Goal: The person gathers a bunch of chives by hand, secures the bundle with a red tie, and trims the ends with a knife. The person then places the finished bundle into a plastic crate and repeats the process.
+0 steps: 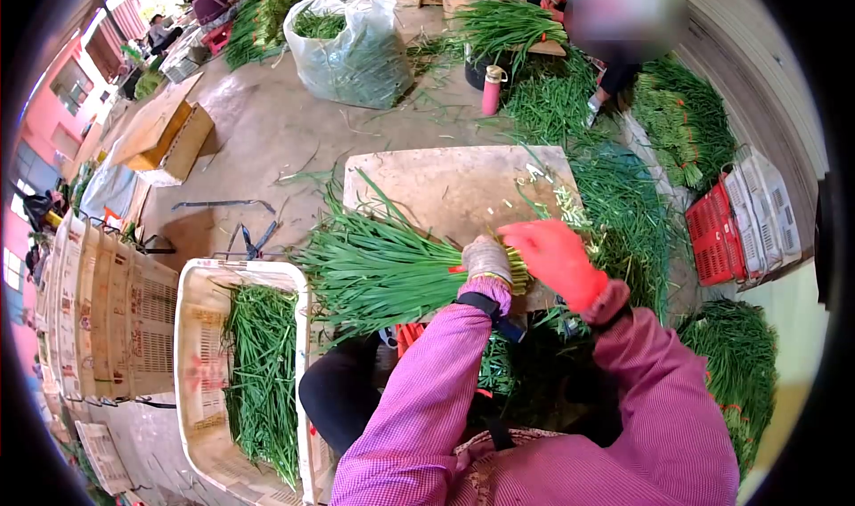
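— What have your hands got hold of?

— My left hand (487,261), in a pale glove, is clenched around a bundle of green chives (383,265) near the cut ends. The leaves fan out to the left, over the near edge of the wooden board (445,185) in front of me.

— And the other hand?

— My right hand (554,258) wears a red glove. It sits at the cut ends of the same bundle, just right of the left hand and touching the stalks. Its fingers are curled, but I cannot tell whether they are gripping anything.

— So where is the bundle exactly?

— Lying across the near side of the board, above my knees, tips pointing left toward the white crate (200,363).

— What's in that crate?

— More chives, laid lengthwise. It stands on the floor at my near left, with a stack of pale crates (107,314) just beyond it on the left.

— Anything else about?

— Scissors (254,239) on the concrete floor left of the board. Loose chives piled to my right, and a red crate (717,234) farther right. Far off, a clear plastic bag (347,47) stuffed with greens, a pink bottle (492,90), and another person sitting among more chives at the far right.
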`<move>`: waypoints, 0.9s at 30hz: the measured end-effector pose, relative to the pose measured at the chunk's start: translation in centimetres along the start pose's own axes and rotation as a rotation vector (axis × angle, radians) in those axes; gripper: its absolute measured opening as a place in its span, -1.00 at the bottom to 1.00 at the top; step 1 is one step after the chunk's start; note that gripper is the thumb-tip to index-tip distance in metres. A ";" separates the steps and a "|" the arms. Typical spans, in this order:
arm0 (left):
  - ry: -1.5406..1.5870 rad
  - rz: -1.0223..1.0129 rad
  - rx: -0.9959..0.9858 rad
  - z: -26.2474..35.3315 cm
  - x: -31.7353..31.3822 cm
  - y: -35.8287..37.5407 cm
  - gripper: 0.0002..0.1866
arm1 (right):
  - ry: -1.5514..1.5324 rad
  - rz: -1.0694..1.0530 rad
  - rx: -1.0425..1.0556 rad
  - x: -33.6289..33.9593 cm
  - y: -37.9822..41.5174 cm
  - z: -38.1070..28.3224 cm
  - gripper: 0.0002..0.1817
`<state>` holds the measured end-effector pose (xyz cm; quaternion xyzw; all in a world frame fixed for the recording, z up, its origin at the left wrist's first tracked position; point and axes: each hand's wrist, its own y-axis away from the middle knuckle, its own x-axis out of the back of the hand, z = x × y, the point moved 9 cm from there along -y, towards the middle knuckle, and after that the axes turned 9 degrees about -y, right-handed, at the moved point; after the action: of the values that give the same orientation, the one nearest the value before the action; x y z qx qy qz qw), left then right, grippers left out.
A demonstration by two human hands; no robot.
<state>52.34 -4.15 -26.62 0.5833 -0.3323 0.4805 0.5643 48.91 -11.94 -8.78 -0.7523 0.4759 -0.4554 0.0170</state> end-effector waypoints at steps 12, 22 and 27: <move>-0.064 -0.013 -0.125 0.5 -0.6 1.9 -0.74 | 0.504 -0.843 0.502 -22.0 -1.3 1.4 -0.87; -0.036 0.190 -0.206 -0.2 0.4 3.5 -0.80 | 0.211 -0.898 0.315 -19.2 -2.5 9.7 -0.79; 0.000 0.202 -0.194 -2.2 -1.3 2.5 -0.84 | 0.241 -0.732 0.113 -17.1 -0.8 14.3 -0.76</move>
<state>49.15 -2.56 -27.19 0.4895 -0.4342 0.5004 0.5670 57.17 -4.86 -28.18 -0.8113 0.1488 -0.5419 -0.1609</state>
